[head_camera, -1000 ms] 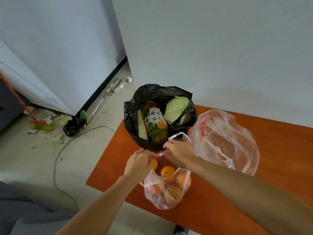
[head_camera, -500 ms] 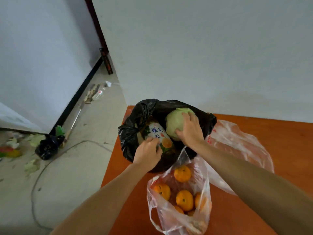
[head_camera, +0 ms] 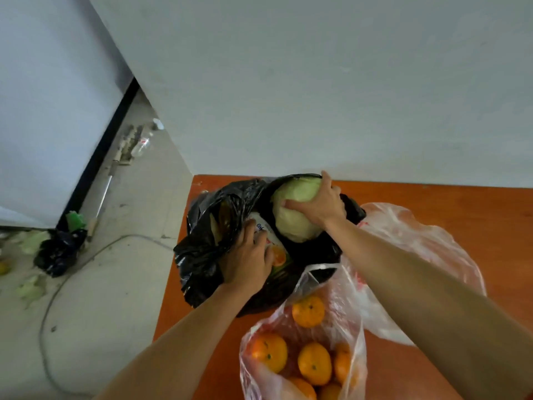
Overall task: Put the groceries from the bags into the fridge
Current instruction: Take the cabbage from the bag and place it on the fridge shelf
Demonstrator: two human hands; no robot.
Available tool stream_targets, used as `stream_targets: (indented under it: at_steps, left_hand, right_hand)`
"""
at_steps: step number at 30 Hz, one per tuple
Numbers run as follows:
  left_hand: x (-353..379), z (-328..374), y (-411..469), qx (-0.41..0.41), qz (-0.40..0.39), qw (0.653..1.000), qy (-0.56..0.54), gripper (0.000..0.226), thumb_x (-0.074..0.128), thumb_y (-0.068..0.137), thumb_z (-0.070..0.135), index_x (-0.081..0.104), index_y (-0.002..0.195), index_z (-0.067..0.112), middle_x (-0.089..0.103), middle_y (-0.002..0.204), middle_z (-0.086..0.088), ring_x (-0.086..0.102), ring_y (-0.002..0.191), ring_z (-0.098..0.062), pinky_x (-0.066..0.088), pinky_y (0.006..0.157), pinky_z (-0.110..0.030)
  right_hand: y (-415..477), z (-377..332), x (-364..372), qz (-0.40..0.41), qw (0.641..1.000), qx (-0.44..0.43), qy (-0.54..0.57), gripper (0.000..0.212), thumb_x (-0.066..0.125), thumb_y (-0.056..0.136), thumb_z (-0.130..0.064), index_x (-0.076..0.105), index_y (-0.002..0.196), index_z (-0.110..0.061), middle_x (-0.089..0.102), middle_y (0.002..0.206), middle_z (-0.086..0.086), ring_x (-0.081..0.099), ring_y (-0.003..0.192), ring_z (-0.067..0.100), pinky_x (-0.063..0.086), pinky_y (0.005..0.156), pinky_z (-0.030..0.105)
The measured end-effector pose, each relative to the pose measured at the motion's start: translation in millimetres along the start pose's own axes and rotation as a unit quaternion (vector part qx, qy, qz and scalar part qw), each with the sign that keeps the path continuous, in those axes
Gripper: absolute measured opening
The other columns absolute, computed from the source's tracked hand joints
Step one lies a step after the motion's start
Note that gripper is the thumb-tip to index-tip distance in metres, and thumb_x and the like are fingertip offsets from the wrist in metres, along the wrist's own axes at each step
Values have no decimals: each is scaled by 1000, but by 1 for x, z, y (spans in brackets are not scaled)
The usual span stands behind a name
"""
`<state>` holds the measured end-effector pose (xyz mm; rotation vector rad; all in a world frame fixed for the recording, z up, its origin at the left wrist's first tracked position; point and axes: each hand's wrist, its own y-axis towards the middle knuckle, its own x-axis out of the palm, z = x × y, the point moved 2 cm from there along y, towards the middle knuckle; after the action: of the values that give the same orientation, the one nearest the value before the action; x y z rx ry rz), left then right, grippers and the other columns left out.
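A black plastic bag (head_camera: 202, 252) stands open on the orange table (head_camera: 461, 209) against the wall. Inside it my right hand (head_camera: 320, 202) grips a pale green cabbage (head_camera: 294, 223) from its right side. My left hand (head_camera: 248, 261) is closed around a juice bottle (head_camera: 275, 249) with a white and orange label, lying in the same bag. In front, a clear bag (head_camera: 354, 339) holds several oranges (head_camera: 314, 362). A second clear bag with red print (head_camera: 418, 241) lies to the right, its contents unclear.
The table's left edge drops to a grey floor with a loose cable (head_camera: 49, 307), a small black bag (head_camera: 57, 249), leaf scraps (head_camera: 30, 287) and litter along the wall base. A white wall stands directly behind the table.
Both hands left the bag of oranges and went into the black bag. The right hand has closed on the cabbage and the left on the juice bottle. The view tilted closer.
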<state>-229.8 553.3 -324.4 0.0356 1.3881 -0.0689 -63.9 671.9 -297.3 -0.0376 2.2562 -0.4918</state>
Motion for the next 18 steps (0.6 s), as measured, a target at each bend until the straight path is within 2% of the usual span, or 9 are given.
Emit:
stream_targets:
  at_steps: [2,4,7,10,13,16,18]
  left_hand:
    - [9,2,-1,-16,-2,1000,-9,39,38,93,38,57,119,14,46,139,-11,57,112,-31,55,71,-38]
    - [14,5,-1,-42,-33,998,-15,47,24,93,41,51,122,15,42,140,-10,56,111,-32,56,66,-40]
    - [5,14,8,-44,-32,999,-6,40,36,95,35,54,123,13,42,140,-10,52,116,-30,53,75,-38]
    - [-5,25,41,-69,-27,993,-90,38,40,96,28,56,125,11,52,130,-12,50,116,-31,46,87,-39]
    - [-13,39,85,-182,-33,954,-238,37,38,100,30,56,125,9,58,126,-18,54,115,-37,43,91,-40]
    - [-10,58,113,-259,-132,907,-305,48,31,103,36,47,134,2,44,142,-21,41,130,-35,30,101,-34]
    - [0,68,123,-276,-164,871,-372,53,31,102,38,39,141,2,38,147,-19,36,135,-33,28,107,-33]
  right_hand:
    - [11,5,-6,-11,1000,7,15,127,79,56,-67,7,152,-27,29,147,17,38,131,42,39,99,47]
    - [19,10,-12,-20,1000,-4,20,127,79,55,-68,9,152,-25,32,148,16,38,132,39,38,100,45]
    - [16,21,-20,-31,998,-47,19,128,78,55,-68,8,152,-24,30,152,12,34,136,34,37,102,44]
    - [-5,40,-21,-35,995,-95,15,133,77,53,-71,2,153,-25,18,158,7,29,141,29,35,107,45]
    - [-23,64,-20,-38,990,-133,18,137,73,52,-78,-6,152,-30,1,162,0,13,147,21,28,113,44]
    - [-31,78,-21,-41,988,-148,34,136,75,54,-75,-7,152,-30,-6,162,-5,5,148,15,21,114,39]
    - [-33,79,-21,-41,986,-162,22,134,76,55,-72,-5,153,-30,-5,162,-6,6,148,16,21,115,38]
